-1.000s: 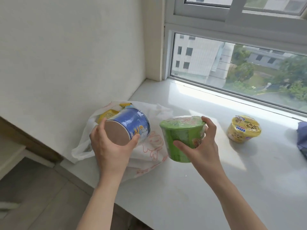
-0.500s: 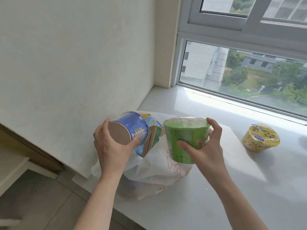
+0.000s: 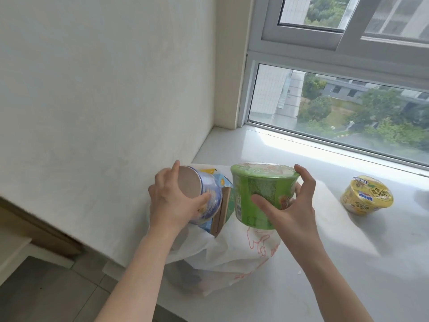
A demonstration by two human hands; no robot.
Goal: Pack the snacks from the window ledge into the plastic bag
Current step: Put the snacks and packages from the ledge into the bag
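Observation:
My left hand (image 3: 171, 203) grips a blue noodle cup (image 3: 209, 198) turned on its side, its pale bottom facing me, at the mouth of the white plastic bag (image 3: 234, 254). My right hand (image 3: 292, 205) holds a green noodle cup (image 3: 262, 194) upright above the bag, just right of the blue one. A flat blue and brown box (image 3: 222, 210) sticks out of the bag between the two cups. On the window ledge (image 3: 348, 263) to the right stands a yellow noodle bowl (image 3: 366, 195), apart from both hands.
A white wall (image 3: 104, 89) rises on the left, close to the bag. The window (image 3: 348, 108) runs along the back of the ledge. The ledge's front edge drops to a tiled floor (image 3: 46, 293) at the lower left.
Both hands with their cups have stayed over the bag while the view tilted up. The blue cup has tipped further toward the bag's mouth, and the box now shows beside it.

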